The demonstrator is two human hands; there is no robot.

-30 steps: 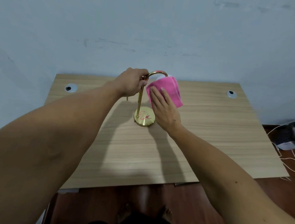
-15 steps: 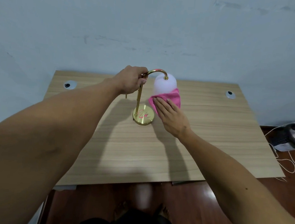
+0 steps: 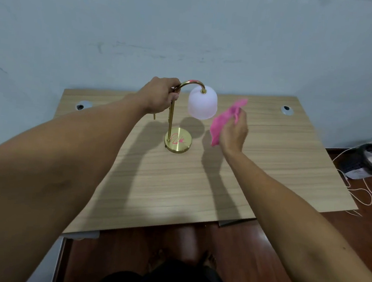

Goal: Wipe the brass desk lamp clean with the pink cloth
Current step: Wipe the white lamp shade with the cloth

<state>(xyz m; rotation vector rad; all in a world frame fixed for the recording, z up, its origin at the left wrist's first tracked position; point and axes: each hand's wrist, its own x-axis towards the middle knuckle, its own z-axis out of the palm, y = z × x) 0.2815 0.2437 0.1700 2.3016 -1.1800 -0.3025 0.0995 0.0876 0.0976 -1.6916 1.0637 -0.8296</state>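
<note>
While my left hand [image 3: 162, 95] grips the neck of the brass desk lamp [image 3: 178, 140] mid-desk, my right hand [image 3: 234, 133] holds the pink cloth [image 3: 221, 121] bunched, just beside the white shade [image 3: 202, 104] and clear of it. A careless swipe could knock the shade. Bare wooden desk [image 3: 268, 170] lies open to my right.

I have pulled my right hand [image 3: 234, 135] and the pink cloth [image 3: 224, 119] off the white shade [image 3: 202, 104], now fully bare, and hold the cloth in the air just beside it.
</note>
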